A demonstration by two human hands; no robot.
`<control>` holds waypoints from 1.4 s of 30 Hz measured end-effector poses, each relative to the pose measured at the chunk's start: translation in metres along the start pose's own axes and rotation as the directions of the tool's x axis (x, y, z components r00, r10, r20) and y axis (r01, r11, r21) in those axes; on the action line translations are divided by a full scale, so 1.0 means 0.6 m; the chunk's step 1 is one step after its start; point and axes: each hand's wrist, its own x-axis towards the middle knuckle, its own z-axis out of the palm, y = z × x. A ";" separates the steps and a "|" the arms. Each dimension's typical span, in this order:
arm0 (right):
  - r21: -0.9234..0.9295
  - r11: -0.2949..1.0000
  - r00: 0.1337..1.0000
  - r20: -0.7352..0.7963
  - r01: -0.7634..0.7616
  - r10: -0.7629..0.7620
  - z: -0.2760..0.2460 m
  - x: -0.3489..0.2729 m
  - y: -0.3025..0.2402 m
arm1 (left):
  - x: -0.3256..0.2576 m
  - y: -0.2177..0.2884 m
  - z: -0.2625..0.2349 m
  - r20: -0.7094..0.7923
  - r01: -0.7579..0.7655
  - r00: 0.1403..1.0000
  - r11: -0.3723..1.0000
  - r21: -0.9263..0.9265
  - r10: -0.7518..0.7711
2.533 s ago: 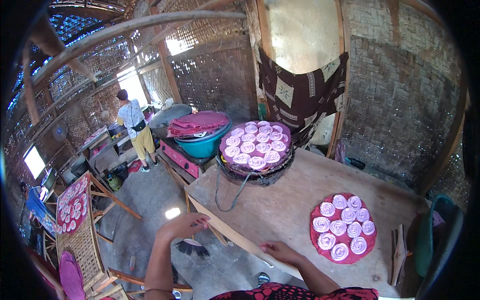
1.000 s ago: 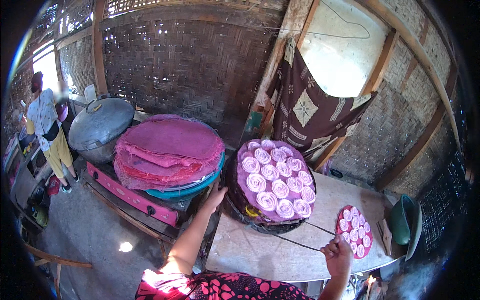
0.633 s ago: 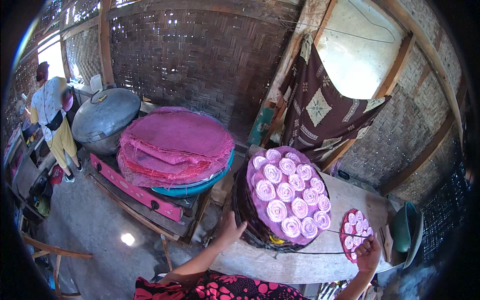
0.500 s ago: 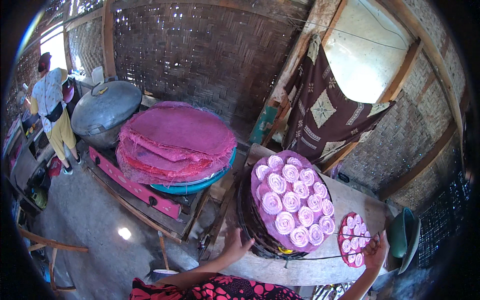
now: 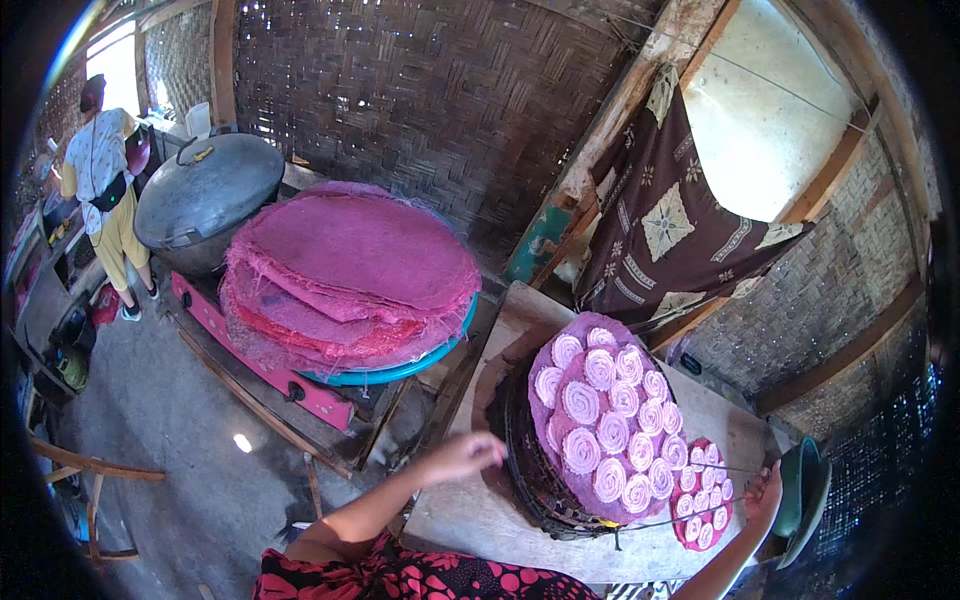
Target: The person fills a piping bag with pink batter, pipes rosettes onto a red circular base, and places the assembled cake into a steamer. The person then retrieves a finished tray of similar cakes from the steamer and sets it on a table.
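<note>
A dark round basket-like container (image 5: 520, 470) stands on a wooden table. On top of it, tilted toward me, lies a round purple mesh mat (image 5: 551, 345) bearing several pink-and-white spiral swirls (image 5: 612, 433). To the right, my right hand (image 5: 764, 492) is closed on a thin dark cord (image 5: 668, 519) that runs back to the container in two strands. My left hand (image 5: 465, 457) is just left of the container, apart from it, with fingers loosely extended and nothing in them. Beneath the cord, a smaller pink round mat (image 5: 692, 541) holds more swirls.
A stack of round pink mesh mats (image 5: 350, 245) rests on a blue basin (image 5: 390, 376) at left, over a pink stove (image 5: 265, 365). Behind it sits a large lidded pot (image 5: 205, 190). Another person (image 5: 105, 180) stands far left. A green container (image 5: 795, 490) is beyond my right hand.
My left hand has drawn slightly up and away from the container's side. My right hand still holds the cord. The view has shifted a little.
</note>
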 end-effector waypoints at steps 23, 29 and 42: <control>-0.374 0.926 0.997 0.066 0.059 -0.037 0.050 -0.149 0.000 | 0.193 0.000 -0.045 -0.392 0.282 0.908 0.910 0.304 -0.150; -0.471 0.882 0.994 0.099 -0.002 0.056 0.030 -0.154 0.003 | 0.065 -0.003 0.040 -0.313 0.201 0.922 0.973 -0.116 -0.228; -0.254 0.958 0.980 0.179 0.136 -0.091 0.093 -0.204 0.048 | -0.062 -0.034 0.144 -0.511 0.164 0.855 0.887 0.432 0.091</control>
